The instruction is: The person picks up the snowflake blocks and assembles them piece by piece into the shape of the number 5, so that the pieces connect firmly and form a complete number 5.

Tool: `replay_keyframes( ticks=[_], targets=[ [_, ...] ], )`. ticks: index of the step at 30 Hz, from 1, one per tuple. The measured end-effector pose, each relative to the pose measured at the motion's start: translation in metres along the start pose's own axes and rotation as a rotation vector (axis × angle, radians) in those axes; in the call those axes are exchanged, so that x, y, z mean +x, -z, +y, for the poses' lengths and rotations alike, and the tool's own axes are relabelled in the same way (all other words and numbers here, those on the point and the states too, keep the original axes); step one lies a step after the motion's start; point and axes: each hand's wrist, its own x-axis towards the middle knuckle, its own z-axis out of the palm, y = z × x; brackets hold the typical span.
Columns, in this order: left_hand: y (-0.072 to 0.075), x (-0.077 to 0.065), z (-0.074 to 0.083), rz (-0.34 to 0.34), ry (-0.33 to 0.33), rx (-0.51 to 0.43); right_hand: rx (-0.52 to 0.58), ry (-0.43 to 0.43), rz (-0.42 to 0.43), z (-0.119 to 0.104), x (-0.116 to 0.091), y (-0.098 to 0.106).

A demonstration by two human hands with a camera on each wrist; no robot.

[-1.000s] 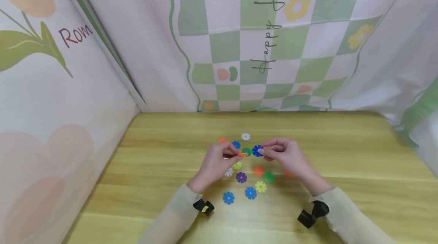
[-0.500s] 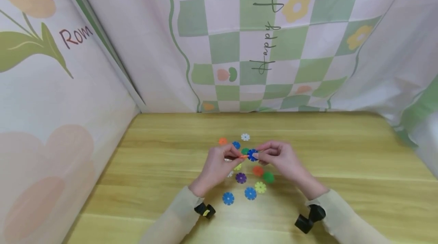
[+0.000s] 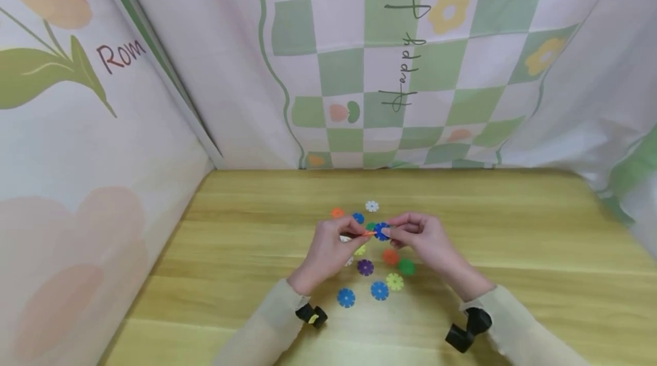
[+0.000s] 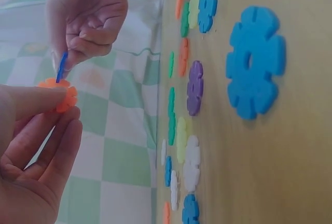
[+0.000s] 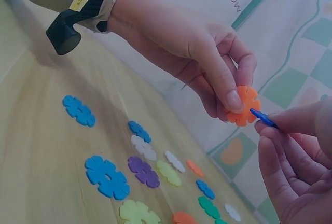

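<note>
Head: LH [image 3: 331,245] pinches orange disc [image 3: 369,234], RH [image 3: 425,238] blue disc [image 3: 378,231].

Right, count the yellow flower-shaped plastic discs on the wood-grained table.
2: the nearer yellow disc lies beside a blue flower-shaped plastic disc; the farther yellow disc lies beyond the purple flower-shaped plastic disc, near the left hand. Others may be hidden.

Pale glare on the tabletop [image 3: 400,336]; wrist views dimmer

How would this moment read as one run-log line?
left hand: pinches orange disc | right hand: pinches blue disc | join: edges meet crosswise, slot depth unclear | table: other coloured discs lie flat
</note>
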Motion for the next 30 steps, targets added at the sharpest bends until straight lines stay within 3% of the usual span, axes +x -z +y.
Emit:
replay_keyframes(
  ticks=[10,13,21,26,30],
  targets=[
    [-0.003,0.002,0.001,-0.011,-0.042,0.041,-0.005,-0.017,0.014,0.001,0.000,-0.001],
    [-0.002,0.003,0.003,-0.026,-0.027,0.042,-0.009,-0.003,-0.008,-0.001,0.001,0.002],
    [0.009,0.012,0.010,-0.058,0.040,0.036,-0.191,0.226,-0.114,-0.007,0.007,0.013],
    [0.010,0.015,0.008,-0.087,0.036,0.006,-0.312,0.327,-0.096,-0.005,0.007,0.010],
    [0.012,0.011,0.007,-0.079,0.073,-0.018,-0.404,0.425,-0.065,-0.001,0.008,0.009]
  ],
)
